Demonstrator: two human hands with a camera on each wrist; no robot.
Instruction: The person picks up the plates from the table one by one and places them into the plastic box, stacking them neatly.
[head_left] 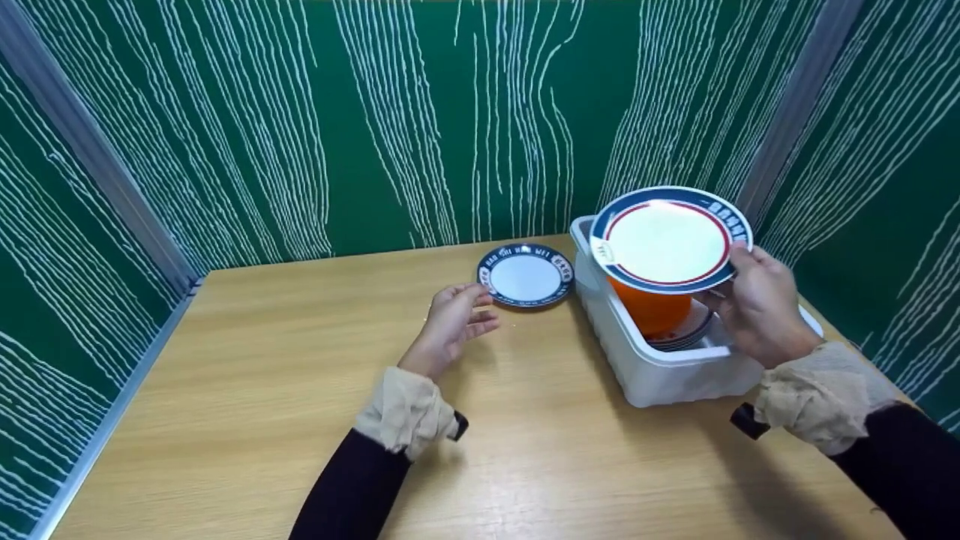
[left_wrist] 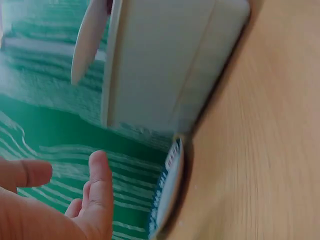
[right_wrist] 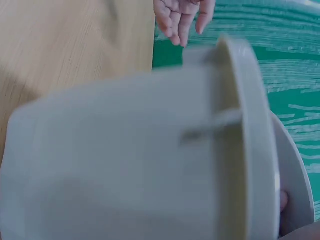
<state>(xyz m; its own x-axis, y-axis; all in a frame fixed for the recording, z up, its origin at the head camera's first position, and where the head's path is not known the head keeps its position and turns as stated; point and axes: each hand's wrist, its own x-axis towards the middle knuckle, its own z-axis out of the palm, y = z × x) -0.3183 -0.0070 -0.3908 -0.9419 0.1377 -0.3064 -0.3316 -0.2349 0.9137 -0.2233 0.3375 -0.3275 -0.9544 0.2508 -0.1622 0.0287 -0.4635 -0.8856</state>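
Observation:
Above a white plastic bin (head_left: 637, 367), my right hand (head_left: 765, 304) grips the right edge of a plate (head_left: 667, 247) with a blue rim and a red inner ring. The plate is tilted, its face toward the head camera. My left hand (head_left: 454, 326) is over the table, fingers relaxed and apart, holding nothing. Just beyond its fingertips a second plate (head_left: 525, 277) with a dark patterned rim lies flat on the table. In the left wrist view that plate (left_wrist: 170, 190) rests below the bin's side (left_wrist: 160, 65), apart from the hand (left_wrist: 85, 200).
Inside the bin are an orange container (head_left: 652, 309) and a stack of plates (head_left: 686, 334), partly hidden by the held plate. The wooden table (head_left: 262, 390) meets green, white-streaked walls (head_left: 390, 150) at the back and both sides.

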